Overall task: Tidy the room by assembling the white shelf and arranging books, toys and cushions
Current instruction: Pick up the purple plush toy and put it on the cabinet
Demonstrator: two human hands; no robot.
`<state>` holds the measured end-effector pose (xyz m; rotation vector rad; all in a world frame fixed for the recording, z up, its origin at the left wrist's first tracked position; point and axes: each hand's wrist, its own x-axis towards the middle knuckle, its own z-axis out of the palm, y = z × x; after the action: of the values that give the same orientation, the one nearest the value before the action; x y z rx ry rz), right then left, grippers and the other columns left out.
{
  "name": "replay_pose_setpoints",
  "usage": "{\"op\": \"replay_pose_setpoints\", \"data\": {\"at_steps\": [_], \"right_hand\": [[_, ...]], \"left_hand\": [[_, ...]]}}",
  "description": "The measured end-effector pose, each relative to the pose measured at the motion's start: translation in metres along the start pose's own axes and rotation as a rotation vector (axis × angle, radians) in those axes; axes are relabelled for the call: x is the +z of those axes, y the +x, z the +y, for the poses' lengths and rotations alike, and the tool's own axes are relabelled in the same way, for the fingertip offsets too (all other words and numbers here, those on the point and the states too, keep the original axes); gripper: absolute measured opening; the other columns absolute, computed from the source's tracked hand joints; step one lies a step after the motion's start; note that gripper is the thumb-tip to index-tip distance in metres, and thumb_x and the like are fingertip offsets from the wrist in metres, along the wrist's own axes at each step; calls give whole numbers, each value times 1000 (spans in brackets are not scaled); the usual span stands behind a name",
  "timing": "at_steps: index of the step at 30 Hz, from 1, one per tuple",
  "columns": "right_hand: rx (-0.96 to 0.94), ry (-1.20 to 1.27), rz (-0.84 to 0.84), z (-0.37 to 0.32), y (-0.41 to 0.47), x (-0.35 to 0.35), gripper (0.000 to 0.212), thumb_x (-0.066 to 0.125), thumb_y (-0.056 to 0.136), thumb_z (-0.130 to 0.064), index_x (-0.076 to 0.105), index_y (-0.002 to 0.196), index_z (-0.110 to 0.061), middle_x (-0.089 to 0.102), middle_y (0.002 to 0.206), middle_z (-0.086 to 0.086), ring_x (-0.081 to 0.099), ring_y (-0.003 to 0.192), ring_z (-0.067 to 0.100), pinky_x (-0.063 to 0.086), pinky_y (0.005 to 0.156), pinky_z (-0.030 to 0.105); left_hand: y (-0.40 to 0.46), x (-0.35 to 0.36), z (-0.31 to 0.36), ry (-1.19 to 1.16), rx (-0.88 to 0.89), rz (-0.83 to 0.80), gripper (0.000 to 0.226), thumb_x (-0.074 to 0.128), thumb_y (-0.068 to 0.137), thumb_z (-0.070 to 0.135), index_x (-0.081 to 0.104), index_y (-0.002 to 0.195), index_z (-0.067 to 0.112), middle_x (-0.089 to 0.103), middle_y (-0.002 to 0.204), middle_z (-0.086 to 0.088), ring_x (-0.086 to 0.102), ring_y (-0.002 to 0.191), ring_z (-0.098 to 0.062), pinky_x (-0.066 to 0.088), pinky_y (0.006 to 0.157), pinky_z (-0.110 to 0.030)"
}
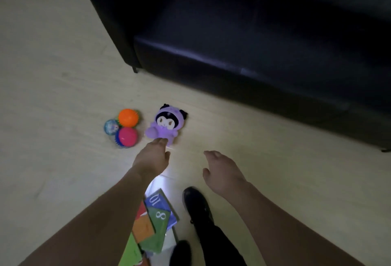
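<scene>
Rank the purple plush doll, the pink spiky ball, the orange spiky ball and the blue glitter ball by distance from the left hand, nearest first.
From the left hand:
1. Purple plush doll, at the fingertips.
2. Pink spiky ball, left of the doll.
3. Orange spiky ball, behind the pink one.
4. Blue glitter ball, leftmost.

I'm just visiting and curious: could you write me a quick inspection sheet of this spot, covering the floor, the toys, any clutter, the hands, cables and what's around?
Surface: pale floor, dimly lit.
Job's things: purple plush toy lying on the floor; beside it, orange ball, pink ball and a bluish ball clustered together; numbered fabric squares near the person's feet.
Clutter: nothing seen beyond the toys.
Hands: left hand reaches to the plush toy's lower edge, contact unclear; right hand hangs open, holding nothing.
Cables: nothing seen.
Surroundings: dark sofa behind the toys; a black shoe on the floor.
</scene>
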<state>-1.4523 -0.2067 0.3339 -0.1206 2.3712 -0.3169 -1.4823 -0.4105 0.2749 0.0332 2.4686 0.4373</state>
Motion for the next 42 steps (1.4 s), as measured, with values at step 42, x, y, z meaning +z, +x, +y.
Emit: {"op": "replay_pose_setpoints", "data": {"at_steps": [42], "right_hand": [[283,260,173,82,-115,-35,57,62,81,-29,42,133,-18,46,127,9,55,109,29,46,81,31]], "left_hand": [[-57,-8,170,67,411,-14,29,53,84,22,60,110,12,64,107,-10,55,104,-30,49,82,-36]]}}
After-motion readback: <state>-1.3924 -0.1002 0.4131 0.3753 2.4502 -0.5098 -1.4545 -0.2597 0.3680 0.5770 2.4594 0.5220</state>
